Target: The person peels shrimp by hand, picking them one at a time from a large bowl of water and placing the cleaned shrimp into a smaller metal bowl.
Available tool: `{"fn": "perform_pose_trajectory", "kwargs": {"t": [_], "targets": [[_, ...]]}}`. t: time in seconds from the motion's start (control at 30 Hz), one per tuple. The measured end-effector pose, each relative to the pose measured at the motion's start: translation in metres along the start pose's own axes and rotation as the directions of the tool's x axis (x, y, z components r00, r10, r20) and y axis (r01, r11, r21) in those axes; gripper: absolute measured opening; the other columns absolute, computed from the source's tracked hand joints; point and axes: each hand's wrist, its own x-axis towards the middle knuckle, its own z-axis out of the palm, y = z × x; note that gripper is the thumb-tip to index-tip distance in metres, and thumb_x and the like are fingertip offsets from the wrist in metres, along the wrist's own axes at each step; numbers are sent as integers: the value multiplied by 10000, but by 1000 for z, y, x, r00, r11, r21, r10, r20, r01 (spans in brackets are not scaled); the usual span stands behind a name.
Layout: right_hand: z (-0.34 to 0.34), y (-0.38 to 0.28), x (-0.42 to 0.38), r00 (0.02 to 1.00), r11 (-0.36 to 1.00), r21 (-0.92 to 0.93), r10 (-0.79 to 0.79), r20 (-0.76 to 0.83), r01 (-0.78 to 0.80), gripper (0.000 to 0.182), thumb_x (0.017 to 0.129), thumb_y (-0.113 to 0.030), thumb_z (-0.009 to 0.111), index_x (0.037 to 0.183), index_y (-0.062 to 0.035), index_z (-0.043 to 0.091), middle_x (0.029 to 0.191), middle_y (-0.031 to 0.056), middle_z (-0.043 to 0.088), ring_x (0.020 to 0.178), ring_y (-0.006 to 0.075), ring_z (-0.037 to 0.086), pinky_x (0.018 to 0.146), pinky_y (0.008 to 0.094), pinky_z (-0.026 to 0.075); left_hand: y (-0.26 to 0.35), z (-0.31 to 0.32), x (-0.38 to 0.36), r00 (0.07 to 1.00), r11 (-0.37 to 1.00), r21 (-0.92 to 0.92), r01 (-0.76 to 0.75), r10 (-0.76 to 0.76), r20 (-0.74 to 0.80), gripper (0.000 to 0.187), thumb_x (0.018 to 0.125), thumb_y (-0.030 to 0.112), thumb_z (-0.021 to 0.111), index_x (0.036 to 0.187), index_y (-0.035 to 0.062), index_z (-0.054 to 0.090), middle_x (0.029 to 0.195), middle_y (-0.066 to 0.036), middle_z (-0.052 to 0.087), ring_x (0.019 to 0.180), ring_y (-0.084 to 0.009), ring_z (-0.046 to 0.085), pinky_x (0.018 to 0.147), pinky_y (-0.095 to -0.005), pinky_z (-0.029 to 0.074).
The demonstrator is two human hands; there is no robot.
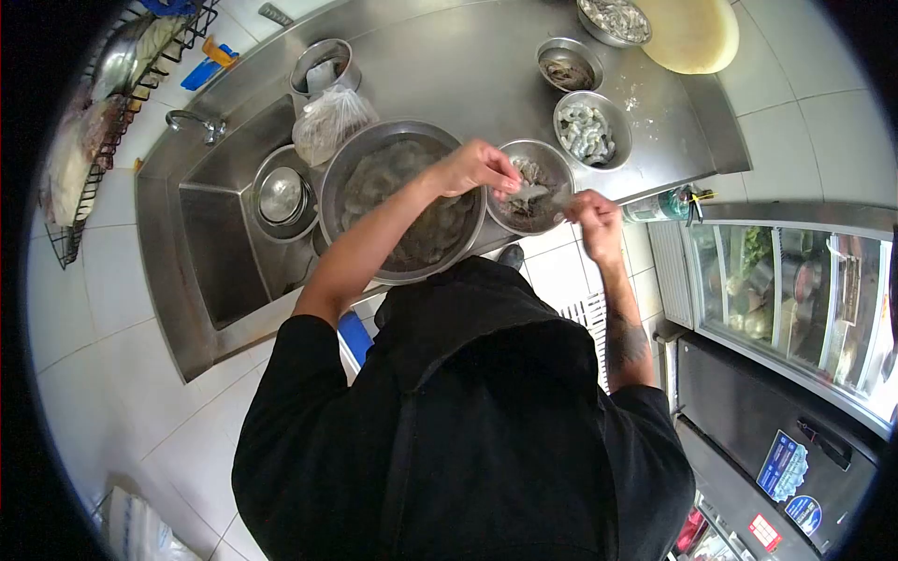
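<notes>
A grey shrimp (531,192) is pinched in the fingertips of my left hand (479,171). It hangs over a metal bowl (510,150) containing greyish shrimp pieces or shells. To the right of that bowl's rim, my right hand (597,222) is closed, with a small blurred greyish bit at its fingertips that I cannot name. Under my left forearm stands a large metal basin (329,201) of cloudy water and grey, shrimp-like contents. Pale peeled shrimp (586,133) fill a smaller bowl just beyond my right hand.
Farther back are a bowl of dark pieces (567,71), another filled bowl (615,21) and a round pale board (687,37). Left of the basin are a plastic bag (332,123), a metal pot (323,64) and a sink (220,243) holding bowls. A glass-door fridge (786,290) stands right.
</notes>
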Motion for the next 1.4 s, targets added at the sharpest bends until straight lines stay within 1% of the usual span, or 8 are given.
{"fn": "perform_pose_trajectory", "kwargs": {"t": [0.07, 0.17, 0.3, 0.43, 0.5, 0.63, 1.07, 1.4], "targets": [[-23, -16, 4, 1000, 999, -42, -5, -5, 4, 280, 983, -128, 495, 791, 18, 639, 711, 18, 617, 675, 74, 539, 634, 235, 444, -2, -19, -8, 999, 1000, 9, 19, -19, -39, 136, 842, 42, 730, 935, -48, 687, 841, -107, 698, 718, -147, 658, 665, -267, 535], [-22, 29, 19, 994, 851, -524, 88, 66, -40, 432, 1019, -381, 505, 888, 8, 639, 752, 9, 608, 713, 97, 542, 669, 251, 442, -9, -23, -8, 997, 994, 85, 69, -65, -43, 137, 865, 63, 722, 945, -33, 665, 841, -96, 688, 720, -143, 654, 667, -263, 536], [39, -10, 24, 929, 932, 15, 358, 95, -361, 382, 992, -335, 561, 854, 12, 645, 657, 16, 567, 632, 91, 545, 548, 266, 446, -15, 1, 3, 999, 987, 158, 34, -29, -38, 101, 896, 73, 696, 887, 21, 611, 799, -55, 659, 701, -115, 641, 651, -257, 529], [48, 2, 33, 931, 925, 110, 355, 87, -363, 206, 932, -163, 613, 853, 22, 653, 653, 26, 576, 536, 78, 513, 454, 226, 400, -19, 25, 2, 987, 966, 253, -53, 89, -132, 183, 894, 82, 698, 837, 32, 532, 714, -25, 611, 694, -107, 638, 630, -261, 522], [46, 4, 36, 919, 904, 169, 388, 62, -393, 158, 909, -113, 622, 850, 30, 656, 651, 30, 579, 504, 84, 502, 430, 225, 386, -13, 31, -7, 983, 542, 837, -71, 182, -35, 190, 845, 105, 718, 900, 51, 544, 693, -88, 615, 638, -199, 657, 598, -337, 527], [42, 6, 39, 913, 888, 214, 389, 120, -407, 162, 887, -94, 626, 809, 45, 659, 650, 40, 587, 495, 84, 495, 417, 228, 376, -3, 54, -11, 927, 265, 948, -176, 368, 69, 207, 820, 88, 688, 972, 66, 549, 759, -164, 649, 720, -374, 654, 594, -460, 501], [24, -27, 29, 911, 859, 303, 379, 164, -412, 141, 909, -96, 640, 900, 44, 662, 710, 25, 594, 559, 64, 514, 436, 203, 373, 8, 66, -6, 928, 371, 909, -189, 369, 43, 333, 829, 90, 723, 1137, 74, 597, 926, -183, 674, 791, -391, 665, 642, -440, 533], [38, -14, 27, 928, 913, 169, 356, 113, -371, 162, 871, -101, 640, 780, 30, 671, 621, 33, 590, 497, 87, 505, 447, 245, 392, 13, 58, -2, 957, 288, 934, -211, 254, 138, 144, 834, 26, 664, 930, 21, 556, 850, -168, 662, 747, -376, 658, 601, -400, 518]]}}
